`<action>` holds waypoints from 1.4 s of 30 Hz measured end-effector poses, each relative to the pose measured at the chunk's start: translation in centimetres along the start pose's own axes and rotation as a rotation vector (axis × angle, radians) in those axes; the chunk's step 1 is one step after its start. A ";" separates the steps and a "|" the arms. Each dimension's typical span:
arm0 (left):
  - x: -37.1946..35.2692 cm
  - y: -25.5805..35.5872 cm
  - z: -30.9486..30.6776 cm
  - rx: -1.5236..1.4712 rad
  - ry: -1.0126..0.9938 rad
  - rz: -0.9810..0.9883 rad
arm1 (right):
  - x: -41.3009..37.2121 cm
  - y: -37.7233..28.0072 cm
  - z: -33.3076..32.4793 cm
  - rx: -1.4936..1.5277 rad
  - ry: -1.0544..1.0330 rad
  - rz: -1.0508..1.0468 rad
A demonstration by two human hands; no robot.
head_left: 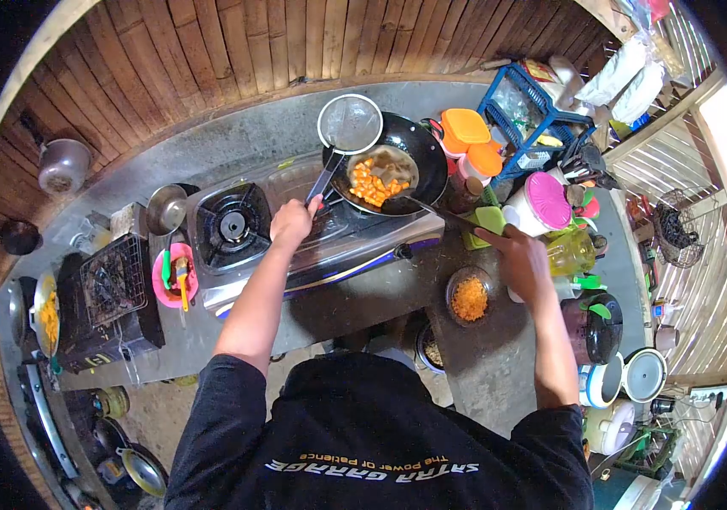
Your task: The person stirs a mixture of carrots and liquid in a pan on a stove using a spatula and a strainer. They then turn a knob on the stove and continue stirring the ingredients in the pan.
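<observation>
My left hand is closed around the dark handle of a round mesh strainer, which is held over the upper left rim of a black wok. Orange chunks lie in bubbling oil in the wok, which sits on the right side of the stove. In my right hand is the handle of a metal spatula; its head reaches into the wok beside the chunks. Below the wok, left of my right forearm, stands a bowl of orange shreds.
The left burner has no pot on it. Left of it are a pink bowl with brushes, a saucepan and a grill rack. Orange-lidded containers, a pink-lidded tub and a blue rack stand right of the wok.
</observation>
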State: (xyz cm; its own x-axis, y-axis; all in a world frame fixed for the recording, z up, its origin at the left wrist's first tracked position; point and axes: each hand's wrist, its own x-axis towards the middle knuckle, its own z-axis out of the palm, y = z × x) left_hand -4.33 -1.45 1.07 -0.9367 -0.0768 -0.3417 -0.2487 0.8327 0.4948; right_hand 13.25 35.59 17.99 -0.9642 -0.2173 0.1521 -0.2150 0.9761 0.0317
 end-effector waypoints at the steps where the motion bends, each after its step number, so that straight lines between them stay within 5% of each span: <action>1: 0.1 -0.1 0.1 0.010 0.009 -0.003 | 0.4 -0.7 0.8 -0.010 0.001 -0.001; 9: -0.3 0.1 0.1 0.007 0.053 0.010 | 4.6 0.5 6.0 0.203 0.107 0.167; 13: 0.3 -0.3 0.7 0.014 0.062 0.016 | 6.6 3.2 5.9 0.333 -0.007 0.357; 22: 0.4 -0.4 0.5 0.018 0.035 0.011 | 10.2 6.4 15.8 0.558 0.126 0.210; 23: 0.4 -0.3 0.6 0.010 0.032 0.005 | 10.6 6.4 16.4 0.651 0.002 0.286; 25: 0.5 -0.4 0.6 0.013 0.039 -0.003 | 11.4 5.5 16.0 0.831 -0.252 0.438; 28: 0.5 -0.4 0.7 0.026 0.044 0.001 | 10.9 5.5 15.6 0.888 -0.274 0.311; 37: -0.5 0.3 0.2 0.039 0.056 0.001 | 6.7 9.9 8.1 0.781 -0.152 0.069; 42: -0.6 0.5 0.0 0.045 0.037 -0.015 | 6.6 10.1 7.1 0.592 -0.087 0.156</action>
State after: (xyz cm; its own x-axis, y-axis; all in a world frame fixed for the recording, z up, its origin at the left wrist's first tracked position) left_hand -3.90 -0.98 1.56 -0.9417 -0.1086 -0.3185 -0.2519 0.8550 0.4534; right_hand 3.57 43.98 12.26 -0.9950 -0.0955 0.0287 -0.0957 0.8352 -0.5416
